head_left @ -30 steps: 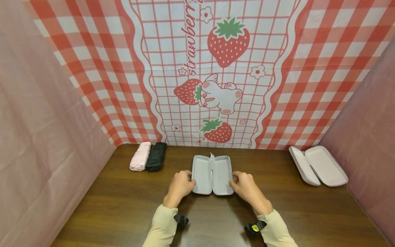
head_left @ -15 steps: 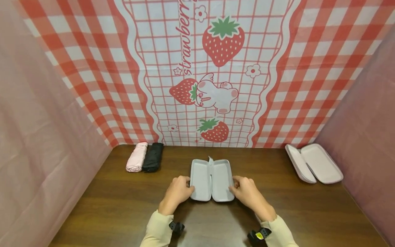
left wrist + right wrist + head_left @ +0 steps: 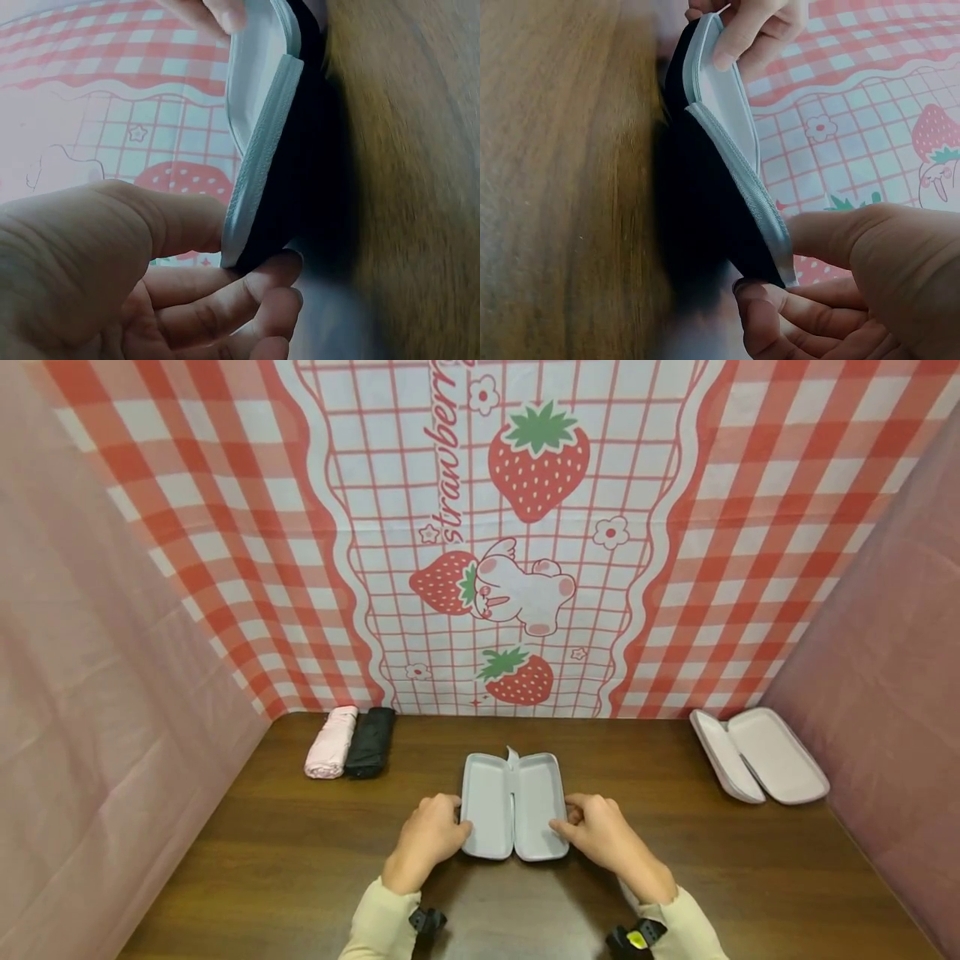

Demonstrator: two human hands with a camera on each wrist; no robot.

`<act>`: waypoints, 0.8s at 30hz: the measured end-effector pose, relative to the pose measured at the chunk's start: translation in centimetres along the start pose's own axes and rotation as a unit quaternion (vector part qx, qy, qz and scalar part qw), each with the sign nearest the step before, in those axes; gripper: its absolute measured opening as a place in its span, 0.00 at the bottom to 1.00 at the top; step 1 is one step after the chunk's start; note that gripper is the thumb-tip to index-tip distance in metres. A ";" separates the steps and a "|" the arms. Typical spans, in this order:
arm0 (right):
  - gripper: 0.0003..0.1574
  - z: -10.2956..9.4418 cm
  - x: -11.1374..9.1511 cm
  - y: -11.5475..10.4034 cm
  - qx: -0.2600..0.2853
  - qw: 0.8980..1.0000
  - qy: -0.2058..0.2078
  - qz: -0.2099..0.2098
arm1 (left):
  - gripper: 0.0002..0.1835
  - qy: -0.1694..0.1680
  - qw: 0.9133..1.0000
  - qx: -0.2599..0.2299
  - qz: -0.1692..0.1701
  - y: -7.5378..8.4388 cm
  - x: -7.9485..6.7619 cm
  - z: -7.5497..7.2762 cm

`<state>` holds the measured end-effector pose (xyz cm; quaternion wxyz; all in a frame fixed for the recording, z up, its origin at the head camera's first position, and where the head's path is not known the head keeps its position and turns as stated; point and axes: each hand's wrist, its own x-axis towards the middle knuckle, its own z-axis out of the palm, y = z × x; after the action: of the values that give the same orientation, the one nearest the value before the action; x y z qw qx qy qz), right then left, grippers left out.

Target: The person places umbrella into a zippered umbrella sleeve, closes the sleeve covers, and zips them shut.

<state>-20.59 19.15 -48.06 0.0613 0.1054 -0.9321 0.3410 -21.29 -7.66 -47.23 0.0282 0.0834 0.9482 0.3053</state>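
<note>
An opened zip case (image 3: 487, 806) with a light grey inside lies spread like a book at the middle of the table, its two shallow halves facing up. My left hand (image 3: 433, 833) pinches the outer edge of its left half, thumb on the rim and fingers curled beneath. On the other side my right hand (image 3: 600, 831) grips the right half the same way. Both wrist views show a dark outer shell (image 3: 289, 180) and a pale zip edge (image 3: 742, 176), with the case close over the wood. Nothing shows inside either half.
At the back left, a pink rolled cloth (image 3: 332, 743) lies beside a black rolled cloth (image 3: 371, 743). Another opened case (image 3: 778, 756), pale inside, sits at the back right near the side curtain (image 3: 885, 677). A strawberry-print checked cloth (image 3: 517, 527) hangs behind the wooden table (image 3: 300, 877).
Both hands have drawn the opened case a little nearer to the body, keeping hold of its two outer edges. The view has shifted slightly; the rolled cloths and the other case stay put.
</note>
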 end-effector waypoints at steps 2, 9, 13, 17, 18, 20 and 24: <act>0.20 0.1 0.3 0.1 0.005 1.000 0.000 -0.002 | 0.21 0.000 1.000 0.007 -0.010 0.3 -0.1 0.0; 0.08 0.2 1.3 0.5 0.007 1.000 0.012 -0.007 | 0.19 -0.015 1.000 0.016 -0.011 0.8 -0.5 -0.5; 0.09 0.3 1.5 0.7 0.013 1.000 0.013 0.001 | 0.23 -0.036 0.999 0.022 -0.007 0.8 -0.5 -0.9; 0.08 0.5 1.6 0.8 0.021 1.000 0.009 0.015 | 0.21 -0.058 0.998 0.023 -0.001 0.6 -0.5 -1.2; 0.07 0.5 1.6 0.8 0.023 1.000 0.006 0.020 | 0.19 -0.062 0.998 0.022 0.003 0.6 -0.5 -1.3; 0.06 0.6 1.5 0.8 0.026 0.999 0.000 0.030 | 0.19 -0.066 0.997 0.022 0.012 0.4 -0.4 -1.4; 0.05 0.7 1.2 0.7 0.027 0.999 -0.002 0.038 | 0.25 -0.067 0.997 0.021 0.025 0.3 -0.4 -1.7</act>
<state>-21.96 19.09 -48.81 0.0437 0.0717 -0.9261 0.3679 -21.07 -8.44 -45.72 0.0826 0.1281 0.9478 0.2800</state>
